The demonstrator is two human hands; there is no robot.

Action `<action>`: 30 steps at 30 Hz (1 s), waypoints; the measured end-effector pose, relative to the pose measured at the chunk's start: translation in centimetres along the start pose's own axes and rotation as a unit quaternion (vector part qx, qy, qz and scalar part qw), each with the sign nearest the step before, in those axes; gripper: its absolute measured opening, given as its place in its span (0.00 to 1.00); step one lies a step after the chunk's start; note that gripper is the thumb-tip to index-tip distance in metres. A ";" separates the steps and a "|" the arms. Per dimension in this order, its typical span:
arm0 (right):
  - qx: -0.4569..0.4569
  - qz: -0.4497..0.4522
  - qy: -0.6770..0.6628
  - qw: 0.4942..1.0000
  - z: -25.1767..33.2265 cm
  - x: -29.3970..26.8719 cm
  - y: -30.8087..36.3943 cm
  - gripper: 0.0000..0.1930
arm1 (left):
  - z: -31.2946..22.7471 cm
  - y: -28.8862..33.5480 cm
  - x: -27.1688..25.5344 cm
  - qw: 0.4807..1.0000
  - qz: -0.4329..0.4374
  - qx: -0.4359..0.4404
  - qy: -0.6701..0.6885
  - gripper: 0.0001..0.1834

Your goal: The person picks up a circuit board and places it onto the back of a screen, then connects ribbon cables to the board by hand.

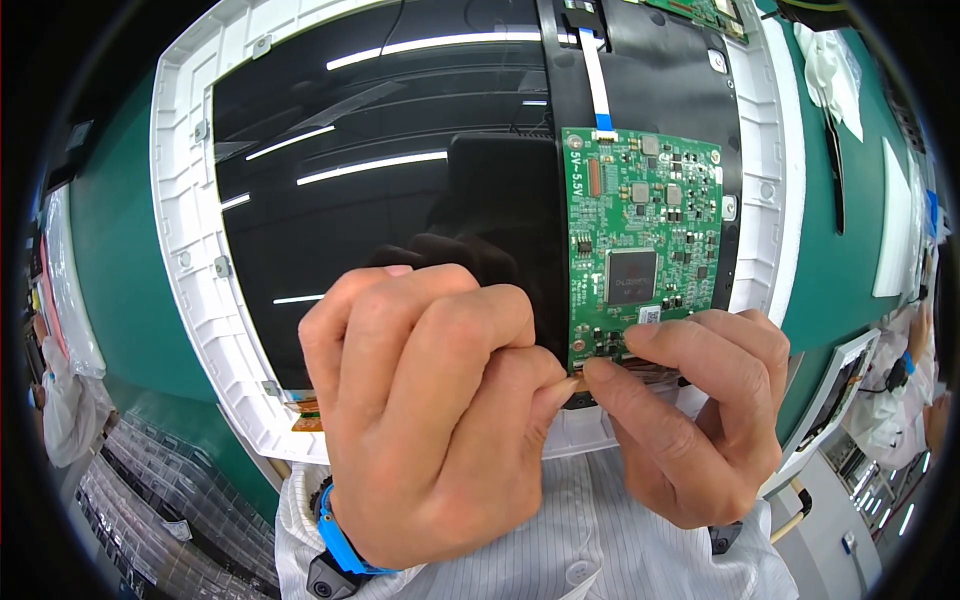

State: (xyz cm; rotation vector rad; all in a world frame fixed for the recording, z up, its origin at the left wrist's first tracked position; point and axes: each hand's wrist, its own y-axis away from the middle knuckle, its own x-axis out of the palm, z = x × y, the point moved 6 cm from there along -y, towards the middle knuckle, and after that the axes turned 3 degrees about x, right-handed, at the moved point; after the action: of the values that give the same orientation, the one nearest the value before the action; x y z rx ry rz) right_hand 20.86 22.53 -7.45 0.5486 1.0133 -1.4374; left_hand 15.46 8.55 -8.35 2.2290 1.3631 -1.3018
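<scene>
A green circuit board [685,250] with a large black chip lies on the right part of a black display panel [400,200]. The panel sits face up in a white plastic frame [185,210]. At the board's near edge my left hand [430,410] is closed, thumb and forefinger pinched together; what lies between them is hidden. Opposite it, my right hand [700,410] is curled, its thumb and forefinger tips pressed at the board's near edge beside small connectors. Part of a brownish flat cable [655,373] shows under the right fingers.
A white flat cable [596,80] with blue ends joins the board's far edge. Another green board [700,12] sits at the far right. On the green table [120,230] lie a clear-wrapped stack [70,285] and, at right, white bags [830,70]. A framed panel [830,395] leans nearby.
</scene>
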 end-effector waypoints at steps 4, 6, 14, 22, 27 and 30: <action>-0.012 -0.007 -0.007 1.000 -0.1 0.2 0.0 0.19 | 0.1 0.1 0.1 1.000 0.004 -0.006 0.001 0.14; -0.014 -0.007 -0.008 1.000 -0.1 0.1 0.0 0.19 | 0.1 0.0 0.0 1.000 0.001 -0.006 0.002 0.14; -0.061 -0.020 0.082 0.995 0.4 0.3 0.7 0.15 | 0.1 -0.1 -0.2 0.999 0.040 -0.027 0.007 0.14; 0.016 0.060 0.039 0.997 -0.7 -1.3 -0.4 0.16 | 0.2 -0.1 -1.2 0.999 0.025 -0.031 0.024 0.13; 0.060 -0.026 0.015 0.998 -1.4 -1.6 -0.5 0.19 | -0.3 -0.1 -0.8 0.999 0.032 -0.034 0.004 0.18; 0.082 -0.024 0.018 0.996 -1.3 -0.7 -0.5 0.24 | -0.3 -0.3 -0.3 0.999 0.029 -0.037 0.004 0.19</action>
State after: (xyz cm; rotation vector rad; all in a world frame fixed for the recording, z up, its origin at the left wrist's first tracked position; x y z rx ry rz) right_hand 20.16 23.97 -7.38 0.6753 0.9478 -1.5681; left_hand 15.35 8.65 -7.91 2.2090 1.3176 -1.2060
